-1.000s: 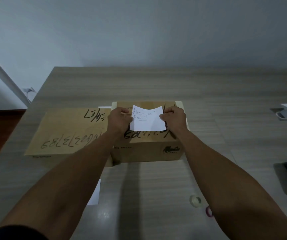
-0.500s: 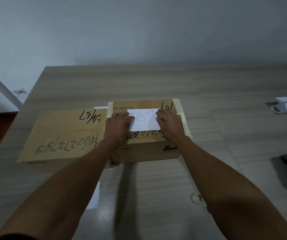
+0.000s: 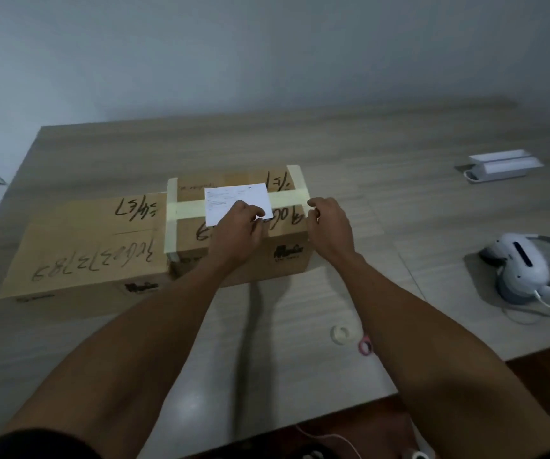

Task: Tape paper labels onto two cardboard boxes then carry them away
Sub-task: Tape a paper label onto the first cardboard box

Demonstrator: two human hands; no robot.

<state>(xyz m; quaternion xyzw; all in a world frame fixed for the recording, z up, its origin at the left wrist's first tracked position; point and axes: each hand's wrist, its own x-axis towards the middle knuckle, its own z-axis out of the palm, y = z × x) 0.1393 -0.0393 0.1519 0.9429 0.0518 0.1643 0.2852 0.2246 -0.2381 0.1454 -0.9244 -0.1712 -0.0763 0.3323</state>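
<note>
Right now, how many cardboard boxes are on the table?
2. The taped box sits in the middle, with the paper label on top under the left hand. The flatter box lies against its left side. None seems hidden.

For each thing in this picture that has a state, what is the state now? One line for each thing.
Paper label: flat on the small box, no tape visible over it.
Small box: closed, taped shut.
Large box: closed, no label visible.
Left hand: presses the label's near edge.
Right hand: fingers curled at the box's right edge.
Tape roll: lying flat on the table, untouched.
</note>
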